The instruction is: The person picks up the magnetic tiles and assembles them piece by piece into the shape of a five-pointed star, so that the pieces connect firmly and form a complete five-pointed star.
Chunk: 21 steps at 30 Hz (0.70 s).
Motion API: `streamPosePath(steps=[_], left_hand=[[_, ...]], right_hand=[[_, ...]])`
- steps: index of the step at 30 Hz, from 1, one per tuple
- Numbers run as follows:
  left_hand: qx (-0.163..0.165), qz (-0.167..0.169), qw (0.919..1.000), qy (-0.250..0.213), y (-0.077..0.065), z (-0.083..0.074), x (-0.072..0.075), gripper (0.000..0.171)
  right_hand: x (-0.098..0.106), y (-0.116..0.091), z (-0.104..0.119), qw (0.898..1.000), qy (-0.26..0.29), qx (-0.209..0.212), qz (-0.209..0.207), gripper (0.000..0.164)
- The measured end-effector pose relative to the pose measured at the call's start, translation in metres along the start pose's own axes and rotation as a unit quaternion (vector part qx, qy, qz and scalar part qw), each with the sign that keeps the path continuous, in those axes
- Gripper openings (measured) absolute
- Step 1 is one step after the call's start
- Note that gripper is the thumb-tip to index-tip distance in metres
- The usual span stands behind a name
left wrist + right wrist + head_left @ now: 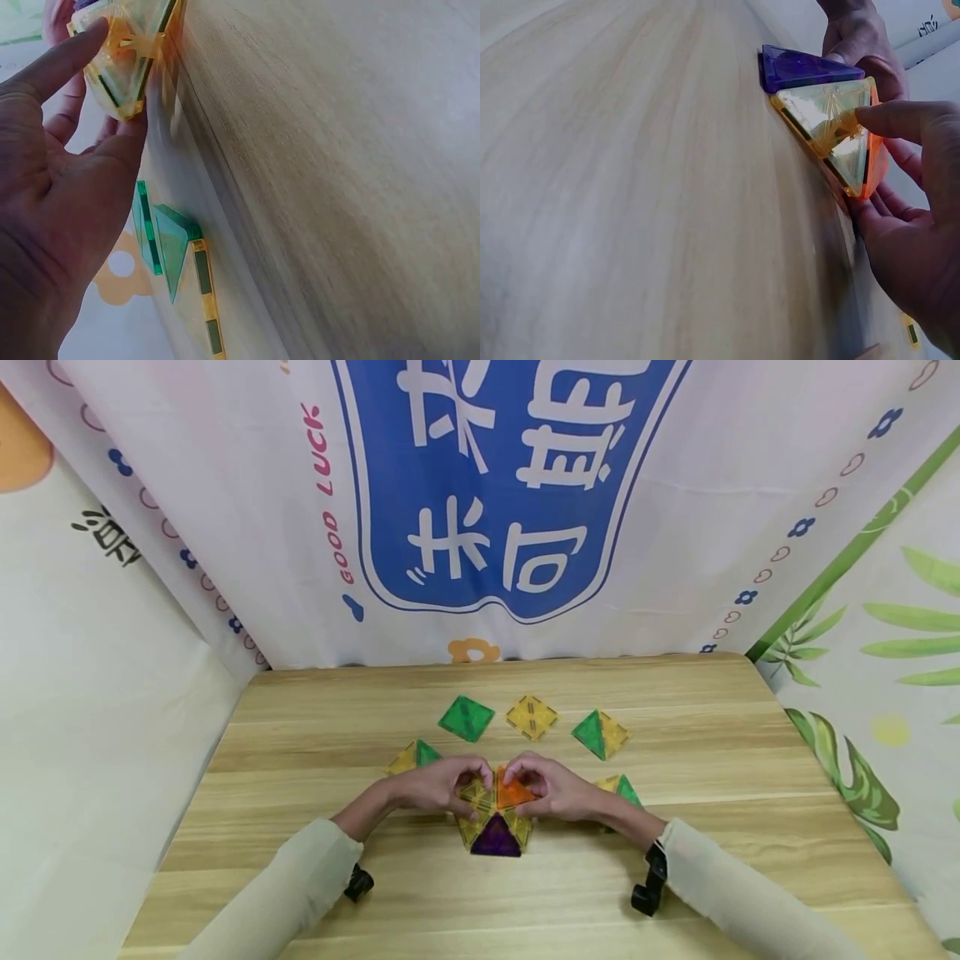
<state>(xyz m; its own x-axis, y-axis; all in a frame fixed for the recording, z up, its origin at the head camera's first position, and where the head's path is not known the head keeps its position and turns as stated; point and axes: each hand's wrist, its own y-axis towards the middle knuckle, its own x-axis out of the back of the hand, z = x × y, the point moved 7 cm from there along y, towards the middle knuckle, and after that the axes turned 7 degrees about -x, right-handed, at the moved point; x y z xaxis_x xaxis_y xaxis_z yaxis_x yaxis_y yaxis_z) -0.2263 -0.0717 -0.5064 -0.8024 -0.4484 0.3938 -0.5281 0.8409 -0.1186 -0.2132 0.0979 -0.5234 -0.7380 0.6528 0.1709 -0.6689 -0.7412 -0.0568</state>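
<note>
Sleeves (300,872), fingers (911,120) gripping tile cluster (497,837), far table edge (645,667) well beyond

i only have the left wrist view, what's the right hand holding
Observer: The right hand grips an orange tile.
Operator: ok and the purple bit at my top edge, what's on either side of it
Observer: In the head view, the purple tile sits between two yellow tiles.
Operator: anything past the hands, toward the far edge
Observer: Yes, an all-yellow diamond lies between a green diamond and a green-and-yellow diamond.
</note>
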Motion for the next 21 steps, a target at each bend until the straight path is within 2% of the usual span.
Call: streamPosePath(steps=[7,12,17,21], left_hand=[[-0.019,-0.017,0.9994,0.025,-0.002,-0.003,-0.002,0.04],[-0.039,-0.029,0.9979,0.042,-0.004,-0.007,-0.004,0.039],[-0.053,-0.05,0.9959,0.054,-0.006,-0.009,-0.005,0.039],[-0.056,-0.066,0.9943,0.062,-0.008,-0.007,-0.006,0.039]], right_hand=[[-0.001,0.0,0.005,0.995,-0.089,0.012,-0.034,0.042],[-0.001,-0.002,0.008,0.985,-0.158,0.018,-0.064,0.049],[-0.004,-0.006,0.011,0.975,-0.2,0.019,-0.09,0.056],[-0.007,-0.009,0.012,0.966,-0.236,0.023,-0.104,0.055]])
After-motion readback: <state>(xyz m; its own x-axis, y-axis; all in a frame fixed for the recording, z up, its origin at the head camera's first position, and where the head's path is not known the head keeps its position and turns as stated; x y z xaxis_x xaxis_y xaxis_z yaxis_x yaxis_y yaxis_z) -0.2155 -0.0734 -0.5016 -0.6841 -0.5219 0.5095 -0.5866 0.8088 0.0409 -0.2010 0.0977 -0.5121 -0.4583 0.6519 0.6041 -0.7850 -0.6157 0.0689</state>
